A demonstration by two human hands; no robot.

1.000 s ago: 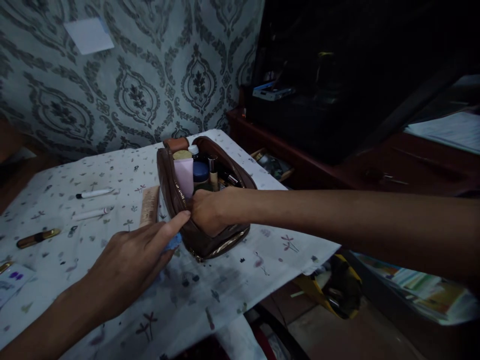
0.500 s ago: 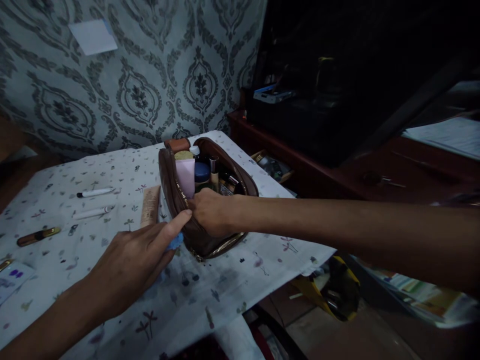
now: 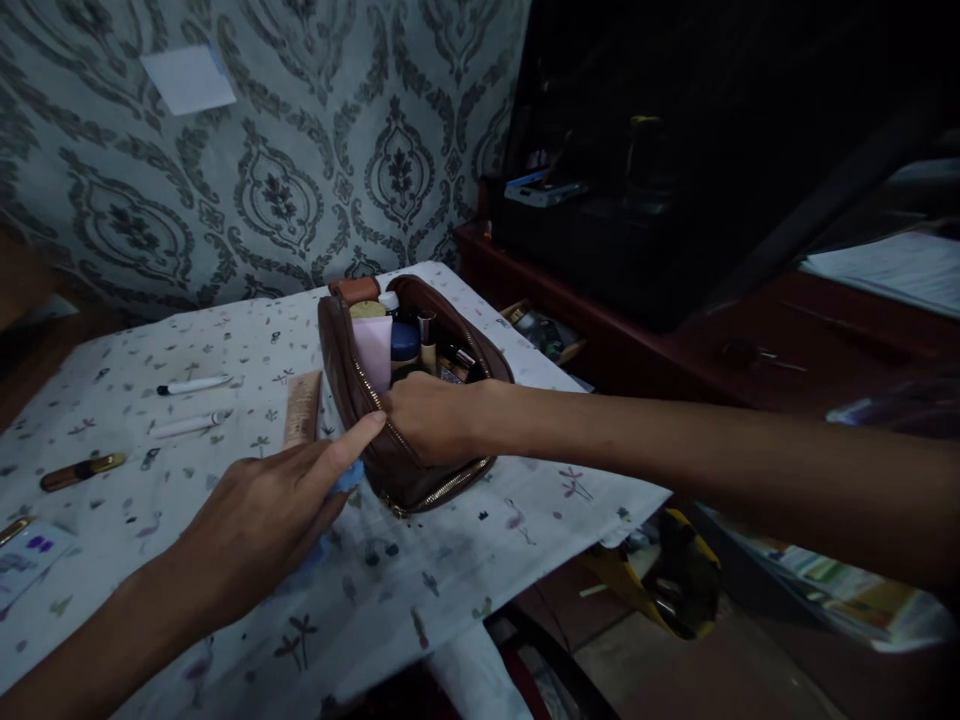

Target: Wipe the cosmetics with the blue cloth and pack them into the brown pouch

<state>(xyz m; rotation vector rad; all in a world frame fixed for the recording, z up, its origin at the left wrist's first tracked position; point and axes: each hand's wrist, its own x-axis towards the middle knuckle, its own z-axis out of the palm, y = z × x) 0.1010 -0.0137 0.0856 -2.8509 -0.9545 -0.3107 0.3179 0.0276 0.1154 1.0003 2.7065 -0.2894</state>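
A brown zippered makeup bag (image 3: 352,385) stands unzipped on the table, packed with cosmetics. My right hand (image 3: 420,415) reaches into its near side; the fingers are hidden inside. Around that hand are a pale pink tube (image 3: 373,350), a blue-lidded jar (image 3: 405,342) and a bottle with a dark cap (image 3: 427,335). My left hand (image 3: 281,510) is open, one finger stretched out to touch the bag's zippered edge. Partly covered by this hand is a light blue, soft-looking thing (image 3: 349,478). A beige tube (image 3: 302,405) lies just beyond it.
Two white pens or pencils (image 3: 193,385), a brown-and-gold tube (image 3: 82,471) and a purple-marked card or packet (image 3: 36,555) lie on the left of the patterned tablecloth (image 3: 420,590). A dark red cabinet (image 3: 637,370) with a large black screen borders the right. A yellow-edged bag (image 3: 679,570) sits below.
My right hand has shifted slightly inside the bag. The left finger still rests at the bag's edge, and the view has moved a little.
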